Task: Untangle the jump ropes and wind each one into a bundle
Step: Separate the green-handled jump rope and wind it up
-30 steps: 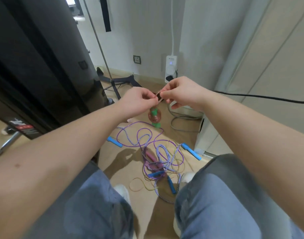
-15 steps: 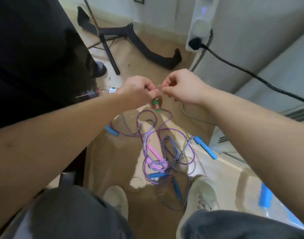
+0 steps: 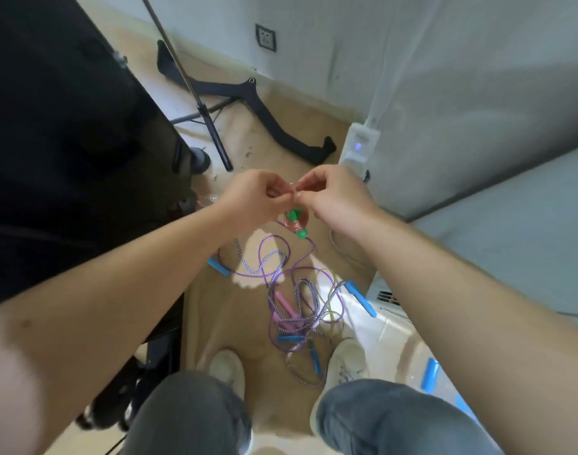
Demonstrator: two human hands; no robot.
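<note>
In the head view, the left hand (image 3: 255,195) and right hand (image 3: 333,195) meet at the fingertips, equally near, both pinching a thin strand (image 3: 293,186). The clear pink handle with green caps (image 3: 296,223) hangs just below them. Its thin purple cord (image 3: 309,254) drops to the tangled pile of jump ropes (image 3: 297,303) on the floor, which stretches towards the feet. No writing is readable.

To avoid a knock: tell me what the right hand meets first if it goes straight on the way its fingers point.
The left hand: the right hand points its fingers at it, both pinching one thin strand. Depth looks equal, though unsure.
</note>
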